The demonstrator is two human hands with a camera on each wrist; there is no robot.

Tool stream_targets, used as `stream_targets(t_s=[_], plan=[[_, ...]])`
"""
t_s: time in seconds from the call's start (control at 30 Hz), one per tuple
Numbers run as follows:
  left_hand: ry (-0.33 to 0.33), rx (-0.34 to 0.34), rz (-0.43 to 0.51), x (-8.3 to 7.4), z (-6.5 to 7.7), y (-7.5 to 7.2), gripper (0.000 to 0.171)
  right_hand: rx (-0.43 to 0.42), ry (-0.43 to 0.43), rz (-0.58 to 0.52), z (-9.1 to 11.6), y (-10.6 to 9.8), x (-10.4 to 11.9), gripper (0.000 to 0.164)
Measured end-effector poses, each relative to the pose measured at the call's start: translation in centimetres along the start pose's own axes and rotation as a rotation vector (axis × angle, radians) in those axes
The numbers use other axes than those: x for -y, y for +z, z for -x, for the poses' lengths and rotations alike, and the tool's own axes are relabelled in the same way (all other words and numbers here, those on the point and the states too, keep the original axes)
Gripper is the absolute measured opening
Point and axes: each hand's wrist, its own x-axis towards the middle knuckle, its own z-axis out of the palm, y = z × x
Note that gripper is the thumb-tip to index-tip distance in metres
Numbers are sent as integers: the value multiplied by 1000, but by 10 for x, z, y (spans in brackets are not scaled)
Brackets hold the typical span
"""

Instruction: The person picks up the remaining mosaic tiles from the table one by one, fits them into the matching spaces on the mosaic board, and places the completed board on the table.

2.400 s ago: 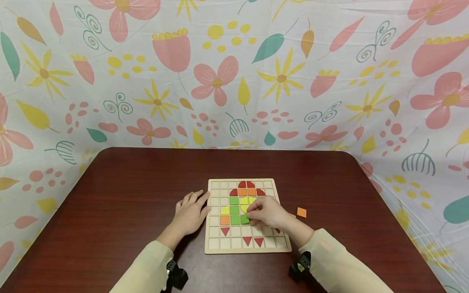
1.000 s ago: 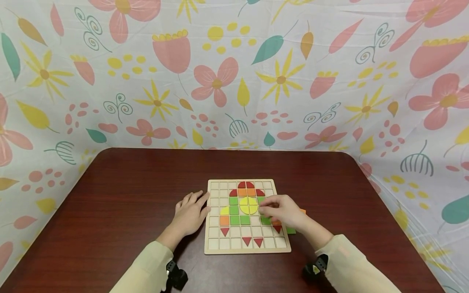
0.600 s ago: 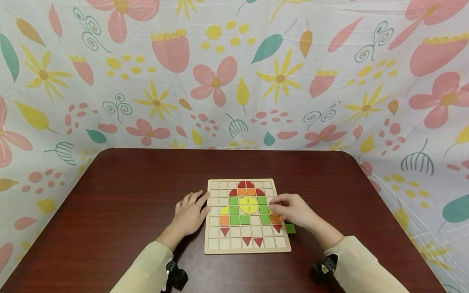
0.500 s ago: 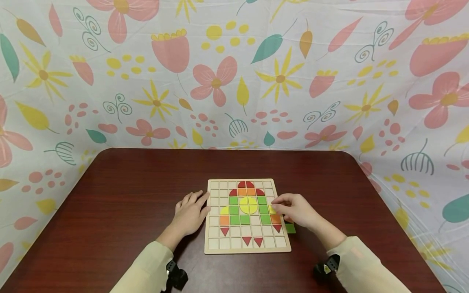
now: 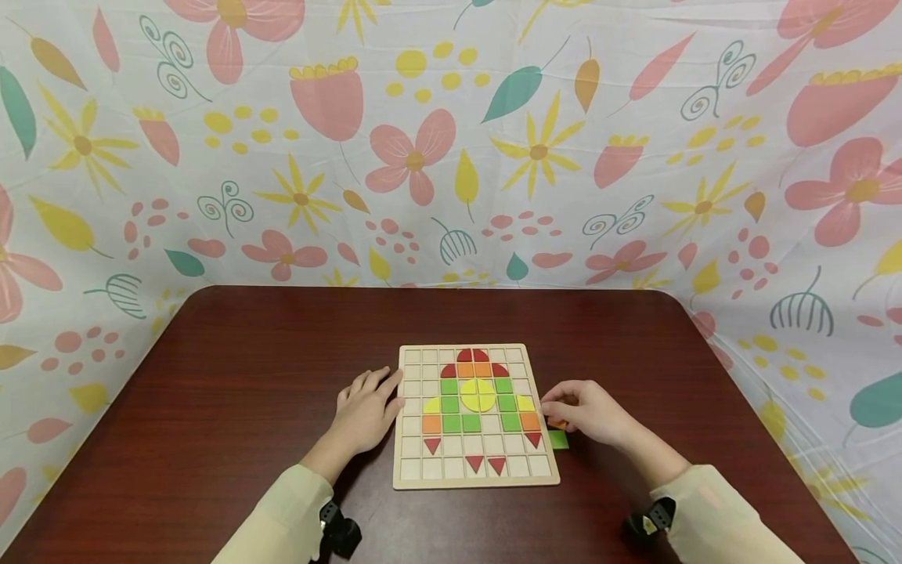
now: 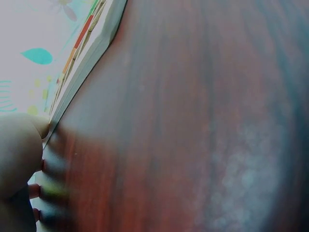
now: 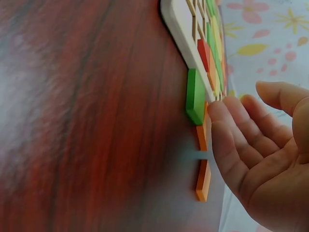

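A square wooden grid board [image 5: 465,486] lies on the table, with red, orange, green and yellow tiles in its cells. My left hand [image 5: 365,411] lies at the board's left edge, fingers extended and touching it. Just off the right edge is my right hand [image 5: 588,411], over loose tiles. In the right wrist view that hand's thumb stands apart from its loosely bent fingers [image 7: 231,159], with nothing between them. Below the fingers lie a green tile [image 7: 195,96] against the board and two orange tiles [image 7: 203,181]. The hand hides most of the orange ones in the head view.
The dark brown table [image 5: 282,345] spreads around the board. A floral cloth [image 5: 451,157] hangs behind it and on both sides. Both wrists carry black cameras [image 5: 341,531]. Red triangles [image 5: 474,464] sit in the board's lower rows.
My right hand has moved right, from over the board to beside it. A yellow piece near the right edge, earlier covered by its fingers, now shows fully. The left hand stays put.
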Motion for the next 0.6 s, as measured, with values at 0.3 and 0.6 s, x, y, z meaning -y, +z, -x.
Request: stream_targets(t_s=[0.3,0.6], plan=[[-4,6,9,0,1,0,50,5,31,-21,5,0,-2,28],[-10,9,16,1,0,1,50,-34,34,76,8,-3,-7,20]])
